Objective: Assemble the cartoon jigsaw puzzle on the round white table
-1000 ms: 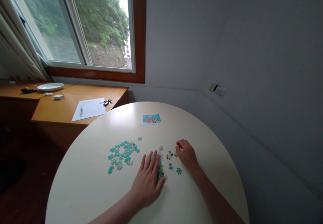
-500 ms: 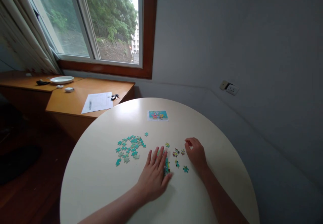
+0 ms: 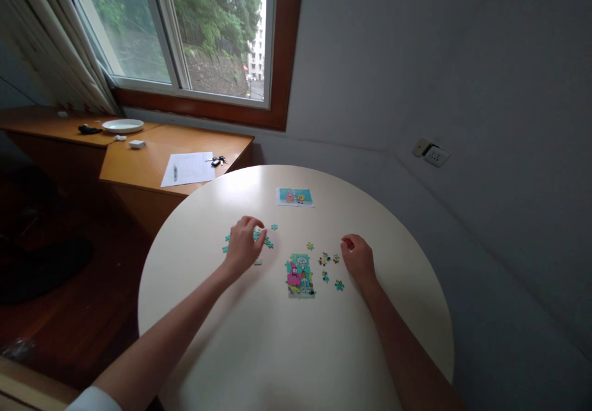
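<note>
A knobbly-sided puzzle [image 3: 300, 276], pink and teal, is lying this side of the card [image 3: 295, 197]. The left hand [image 3: 244, 246] and right hand [image 3: 359, 258] are curling either side of the card; I can't tell if they're gripping anything.

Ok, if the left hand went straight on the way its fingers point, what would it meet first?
Probably the lone teal puzzle piece just beyond the left hand's fingertips; height is unclear, so it might pass above.
</note>
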A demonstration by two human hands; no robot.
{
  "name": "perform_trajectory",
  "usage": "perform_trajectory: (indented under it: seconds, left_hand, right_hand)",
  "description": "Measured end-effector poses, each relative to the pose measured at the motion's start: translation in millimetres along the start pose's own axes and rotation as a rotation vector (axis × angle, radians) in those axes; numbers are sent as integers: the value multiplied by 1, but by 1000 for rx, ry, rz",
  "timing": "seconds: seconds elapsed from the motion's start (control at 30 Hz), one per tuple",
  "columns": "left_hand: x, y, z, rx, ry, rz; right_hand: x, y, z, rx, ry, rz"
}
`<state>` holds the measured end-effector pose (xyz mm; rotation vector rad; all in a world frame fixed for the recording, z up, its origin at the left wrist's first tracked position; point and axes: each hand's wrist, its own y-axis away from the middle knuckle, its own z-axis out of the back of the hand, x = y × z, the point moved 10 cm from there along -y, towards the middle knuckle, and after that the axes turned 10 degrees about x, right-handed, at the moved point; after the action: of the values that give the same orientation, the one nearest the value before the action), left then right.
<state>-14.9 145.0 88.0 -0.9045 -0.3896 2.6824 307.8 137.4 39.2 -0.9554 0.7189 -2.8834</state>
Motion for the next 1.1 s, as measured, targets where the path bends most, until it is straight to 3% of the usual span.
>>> perform_trajectory:
  seconds: [0.13, 0.27, 0.53, 1.1]
  left_hand:
    - [55, -15, 24, -118, 71, 224]
    - [82, -5, 27, -212, 152, 274]
    - [92, 7, 25, -235, 260, 265]
    - [107, 2, 16, -210, 374, 290]
  right_hand:
    - [-26, -2, 3, -43, -129, -206]
    - [-46, 4, 8, -123, -283, -379]
    - [-57, 6, 7, -119, -432, -417]
    - [-39, 2, 6, -8, -297, -364]
